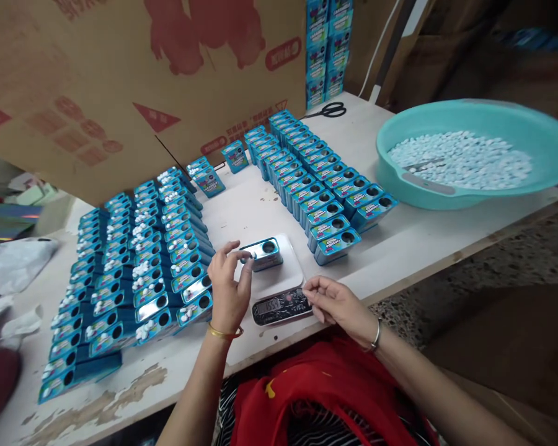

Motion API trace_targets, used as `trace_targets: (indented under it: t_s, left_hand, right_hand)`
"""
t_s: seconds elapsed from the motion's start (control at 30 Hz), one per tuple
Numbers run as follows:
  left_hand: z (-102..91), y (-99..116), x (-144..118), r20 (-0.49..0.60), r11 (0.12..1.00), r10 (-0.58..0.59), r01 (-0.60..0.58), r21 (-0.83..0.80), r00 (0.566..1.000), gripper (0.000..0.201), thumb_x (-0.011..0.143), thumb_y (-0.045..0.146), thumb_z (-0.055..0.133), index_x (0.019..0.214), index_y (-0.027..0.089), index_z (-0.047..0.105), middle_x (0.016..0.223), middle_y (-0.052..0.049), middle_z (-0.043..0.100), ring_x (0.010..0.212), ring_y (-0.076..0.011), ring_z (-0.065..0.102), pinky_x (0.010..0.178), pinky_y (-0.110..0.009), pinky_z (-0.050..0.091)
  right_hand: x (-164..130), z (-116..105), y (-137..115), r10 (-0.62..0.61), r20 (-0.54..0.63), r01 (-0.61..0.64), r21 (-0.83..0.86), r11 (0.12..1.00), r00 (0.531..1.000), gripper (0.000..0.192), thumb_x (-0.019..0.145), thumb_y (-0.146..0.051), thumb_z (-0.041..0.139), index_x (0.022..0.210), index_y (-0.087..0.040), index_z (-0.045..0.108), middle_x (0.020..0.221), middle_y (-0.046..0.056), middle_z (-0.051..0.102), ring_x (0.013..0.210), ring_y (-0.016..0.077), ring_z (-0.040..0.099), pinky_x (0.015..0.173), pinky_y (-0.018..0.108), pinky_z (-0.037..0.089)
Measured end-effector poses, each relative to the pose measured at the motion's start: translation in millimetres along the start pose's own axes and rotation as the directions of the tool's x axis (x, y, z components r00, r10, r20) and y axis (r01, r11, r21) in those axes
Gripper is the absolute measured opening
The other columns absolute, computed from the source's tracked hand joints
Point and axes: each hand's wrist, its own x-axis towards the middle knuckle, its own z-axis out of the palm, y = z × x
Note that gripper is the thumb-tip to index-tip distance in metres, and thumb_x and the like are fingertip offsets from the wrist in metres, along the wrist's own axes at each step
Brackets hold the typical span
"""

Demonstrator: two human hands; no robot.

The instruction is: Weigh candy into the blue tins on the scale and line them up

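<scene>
A small blue tin (pixel 263 253) with a round hole in its top lies on the white pan of a digital scale (pixel 279 291). My left hand (pixel 227 286) pinches the tin's left end between thumb and fingers. My right hand (pixel 335 303) rests with curled fingers at the right edge of the scale's dark display; whether it holds anything I cannot tell. Rows of the same blue tins (pixel 134 266) lie to the left, some showing white tablets in their holes.
More rows of blue tins (pixel 316 186) stand right of the scale. A teal basin (pixel 474 155) of white tablets sits at the table's right end. Scissors (pixel 328 111) lie at the back. A large cardboard box (pixel 134 80) stands behind. The table edge (pixel 428 266) runs near my right wrist.
</scene>
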Motion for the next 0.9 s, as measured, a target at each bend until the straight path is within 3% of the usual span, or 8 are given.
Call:
trace_targets:
  t_s: [0.4,0.57,0.67,0.73,0.83,0.87,0.9]
  left_hand:
    - [-0.6,-4,14,0.103,0.964,-0.148,0.167,-0.209,0.984,0.014,0.083,0.033,0.059,0.083,0.021,0.064,0.114,-0.006,0.059,0.111,-0.0209,0.054,0.101,-0.04,0.038]
    - [5.9,11,28,0.068,0.995,-0.06,0.065,-0.073,0.996,0.01,0.083,0.03,0.059,0.083,0.022,0.065,0.112,-0.005,0.059,0.112,-0.0218,0.052,0.101,-0.042,0.037]
    - [2.8,28,24,0.04,0.997,0.061,-0.059,-0.049,0.997,0.011,0.086,0.03,0.055,0.086,0.022,0.064,0.117,-0.006,0.056,0.116,-0.0215,0.05,0.101,-0.042,0.036]
    - [-2.3,38,16,0.169,0.98,0.201,-0.194,-0.052,0.965,0.013,0.087,0.031,0.053,0.092,0.024,0.063,0.12,-0.006,0.055,0.118,-0.021,0.049,0.104,-0.042,0.034]
    - [-10.1,42,4,0.443,0.914,0.366,-0.406,-0.006,0.818,0.038,0.085,0.041,0.056,0.121,0.028,0.053,0.133,-0.009,0.05,0.128,-0.0254,0.041,0.111,-0.049,0.022]
    - [-12.2,39,4,0.479,0.898,0.366,-0.438,0.044,0.798,0.054,0.083,0.046,0.058,0.131,0.028,0.044,0.138,-0.011,0.045,0.131,-0.0281,0.037,0.111,-0.052,0.018]
    - [-13.9,34,6,0.48,0.891,0.339,-0.44,0.112,0.809,0.068,0.08,0.05,0.059,0.138,0.026,0.035,0.141,-0.014,0.04,0.134,-0.0308,0.033,0.111,-0.054,0.017]
  right_hand:
    - [-1,27,14,0.076,0.179,-0.116,0.229,0.967,0.981,0.04,0.07,-0.049,0.07,0.083,-0.017,0.051,0.06,-0.008,0.049,0.036,0.0012,0.039,0.035,0.016,0.014]
    - [-3,31,14,0.103,0.192,-0.152,0.259,0.954,0.976,0.041,0.067,-0.049,0.073,0.081,-0.017,0.052,0.061,-0.007,0.05,0.037,0.0016,0.04,0.035,0.017,0.014]
    - [-5,33,12,0.131,0.171,-0.189,0.386,0.903,0.976,0.042,0.068,-0.051,0.073,0.08,-0.016,0.054,0.065,-0.004,0.052,0.04,0.0022,0.042,0.036,0.017,0.016]
    - [-7,34,8,0.17,0.164,-0.232,0.521,0.822,0.972,0.044,0.07,-0.056,0.068,0.081,-0.015,0.056,0.068,-0.002,0.053,0.044,0.0036,0.045,0.037,0.017,0.019]
    - [-9,30,2,0.208,0.155,-0.259,0.652,0.713,0.966,0.044,0.07,-0.058,0.067,0.081,-0.016,0.057,0.071,0.0,0.052,0.047,0.0041,0.043,0.038,0.017,0.019]
    - [-10,27,1,0.205,0.137,-0.244,0.651,0.718,0.969,0.042,0.07,-0.055,0.069,0.081,-0.016,0.058,0.071,-0.001,0.052,0.046,0.0034,0.04,0.038,0.017,0.017]
    - [-10,23,2,0.194,0.104,-0.215,0.627,0.748,0.976,0.04,0.069,-0.052,0.071,0.082,-0.016,0.058,0.071,-0.001,0.051,0.045,0.0025,0.037,0.038,0.017,0.015]
